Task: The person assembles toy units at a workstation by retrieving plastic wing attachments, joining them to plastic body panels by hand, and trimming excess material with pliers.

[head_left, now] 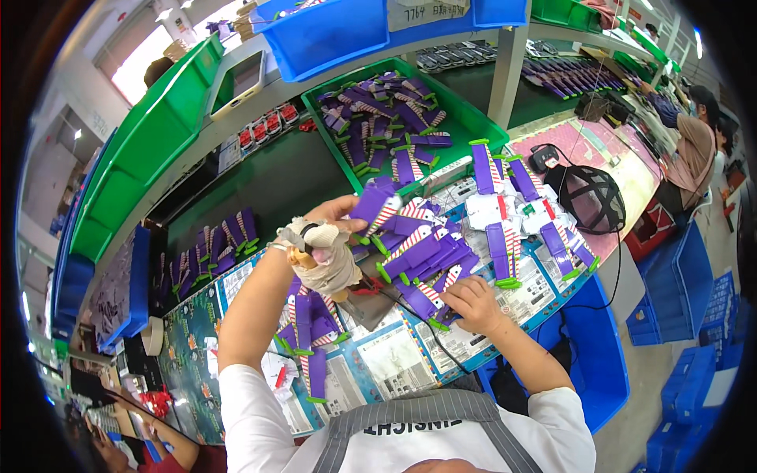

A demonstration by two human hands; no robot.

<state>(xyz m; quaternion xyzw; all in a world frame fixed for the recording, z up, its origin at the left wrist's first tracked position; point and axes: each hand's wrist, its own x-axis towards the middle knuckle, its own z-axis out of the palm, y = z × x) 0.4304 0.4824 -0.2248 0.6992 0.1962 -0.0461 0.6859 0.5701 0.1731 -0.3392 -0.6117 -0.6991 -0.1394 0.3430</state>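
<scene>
My left hand (335,211) is closed on a purple toy wing (373,202) with a red-and-white striped edge, raised over the near side of the green bin. Below that hand stands a bundle wrapped in pale cloth (327,264); what is inside it is hidden. My right hand (475,306) has its fingers curled at the right edge of a heap of similar purple wings (426,256) with green tips. Its fingertips pinch a wing (430,293) at the near side of that heap. White toy bodies with purple wings (501,213) lie to the right of the heap.
A green bin (327,150) full of purple wings stands beyond the heap. More wings (209,244) lie on the dark conveyor (272,181) at left. Beside the table are a black mesh cap (591,201), a cable and a blue bin (603,347). People (694,150) sit at far right.
</scene>
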